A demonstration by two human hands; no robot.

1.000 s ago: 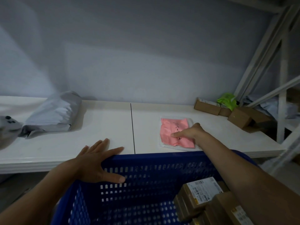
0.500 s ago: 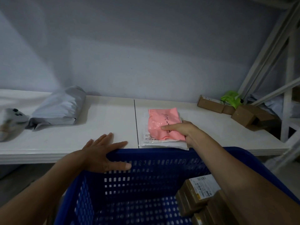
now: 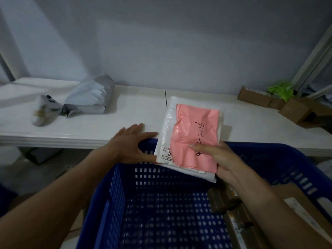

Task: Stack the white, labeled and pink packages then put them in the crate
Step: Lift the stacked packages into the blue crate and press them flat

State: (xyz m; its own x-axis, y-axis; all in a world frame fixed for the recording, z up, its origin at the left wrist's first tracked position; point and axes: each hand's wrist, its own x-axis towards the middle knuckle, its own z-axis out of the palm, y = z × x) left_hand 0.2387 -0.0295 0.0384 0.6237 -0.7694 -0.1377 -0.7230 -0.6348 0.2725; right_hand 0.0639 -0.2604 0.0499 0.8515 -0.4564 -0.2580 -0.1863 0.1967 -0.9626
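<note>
A pink package (image 3: 195, 133) with black handwriting lies on top of a labeled white package (image 3: 166, 137), with another white package's corner (image 3: 204, 175) showing beneath. My right hand (image 3: 215, 155) grips this stack by its near right corner and holds it tilted over the far rim of the blue crate (image 3: 161, 203). My left hand (image 3: 131, 144) rests flat on the crate's far rim, just left of the stack, fingers spread and holding nothing.
A white table (image 3: 89, 126) runs behind the crate. On it lie a grey mailer bag (image 3: 89, 99), a small white item (image 3: 43, 110), and brown cardboard boxes (image 3: 294, 108) with a green bag (image 3: 280, 90) at the right. Brown boxes (image 3: 260, 221) fill the crate's right side.
My right hand gathered the stacked packages on the table, then lifted them toward me until they hang over the crate's far rim. My left hand stayed on the rim.
</note>
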